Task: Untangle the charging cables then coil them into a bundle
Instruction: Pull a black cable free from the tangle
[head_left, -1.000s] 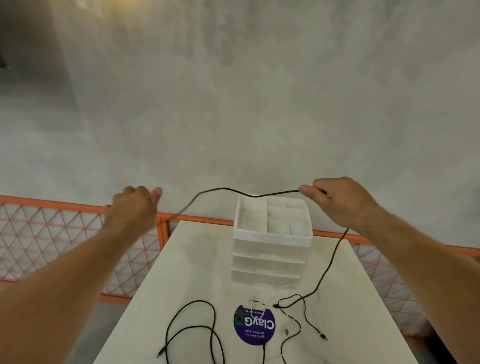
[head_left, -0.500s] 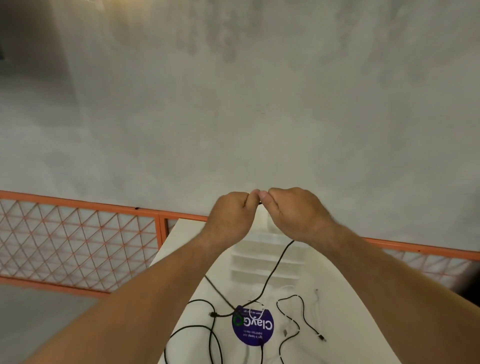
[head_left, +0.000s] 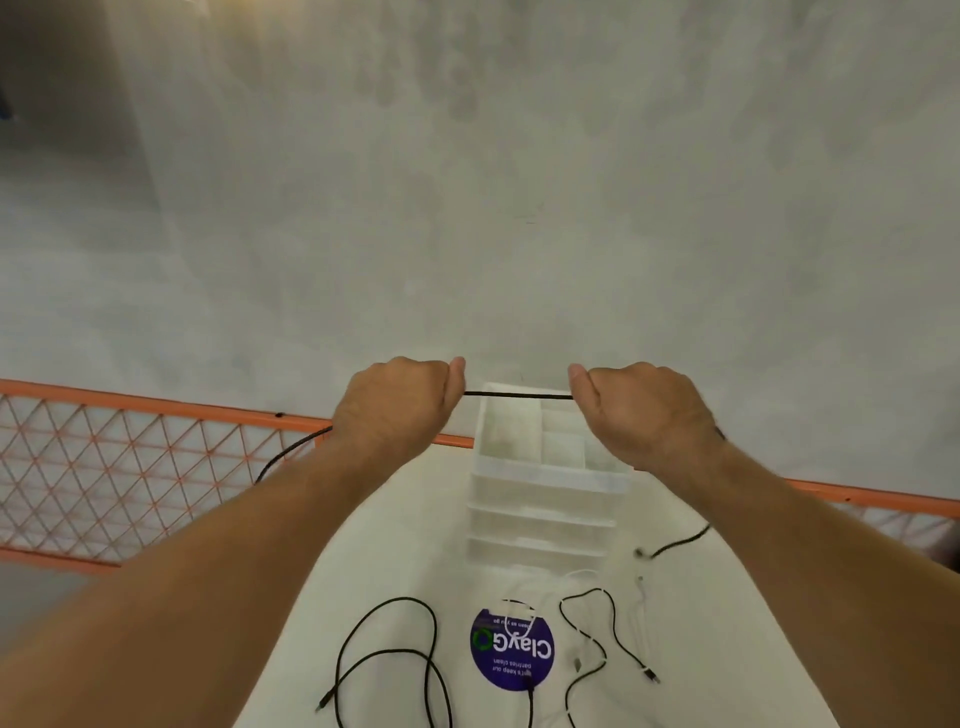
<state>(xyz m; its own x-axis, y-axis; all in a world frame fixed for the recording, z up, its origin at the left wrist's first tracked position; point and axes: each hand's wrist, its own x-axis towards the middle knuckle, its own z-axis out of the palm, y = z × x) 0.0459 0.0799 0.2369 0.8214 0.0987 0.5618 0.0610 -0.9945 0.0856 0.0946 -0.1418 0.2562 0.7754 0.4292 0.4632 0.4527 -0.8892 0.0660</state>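
A black charging cable (head_left: 517, 396) runs taut between my two hands, held up above the white table (head_left: 395, 551). My left hand (head_left: 400, 402) grips its left part; the cable trails out behind that wrist down to the left. My right hand (head_left: 641, 410) grips the other side, and the free end hangs to the table at the right. On the table lie a looped black cable (head_left: 387, 660), a thinner black cable (head_left: 613, 629) and a white cable (head_left: 641, 603), loosely spread.
A white drawer organizer (head_left: 545, 488) with open top compartments stands at the table's far end, right under my hands. A round purple sticker (head_left: 511, 649) is on the tabletop. An orange mesh fence (head_left: 130, 457) runs behind the table before a grey wall.
My hands were wide apart a second ago, met in the middle half a second ago, and have now parted again, with a short straight length of black cable stretched between them.
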